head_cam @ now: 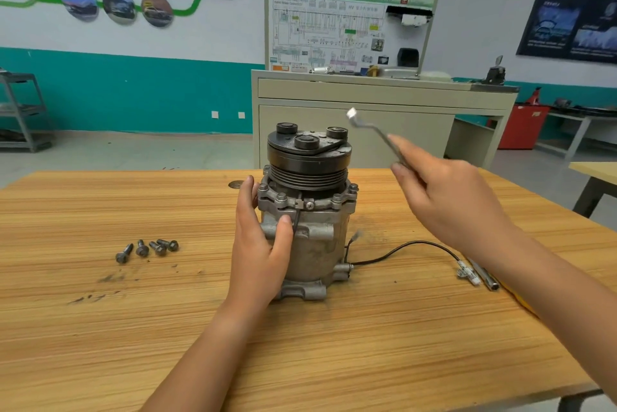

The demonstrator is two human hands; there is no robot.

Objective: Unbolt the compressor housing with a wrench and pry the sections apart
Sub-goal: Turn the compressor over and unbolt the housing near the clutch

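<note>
Wooden table (pixel 367 345), left hand (pixel 263 244) gripping upright compressor (pixel 307 211), right hand (pixel 447 198) raised, pinching wrench (pixel 374 134)

open tabletop (pixel 334 361) near side; bolts (pixel 147 248) left of compressor (pixel 317 251), cable (pixel 417 242) and connector (pixel 467 273) trailing right.

A grey metal compressor (pixel 309 238) with a black pulley (pixel 309 158) stands on a light wood-grain bench (pixel 133 328); a black cable (pixel 400 249) trails; the wall (pixel 133 94) has a teal band.
</note>
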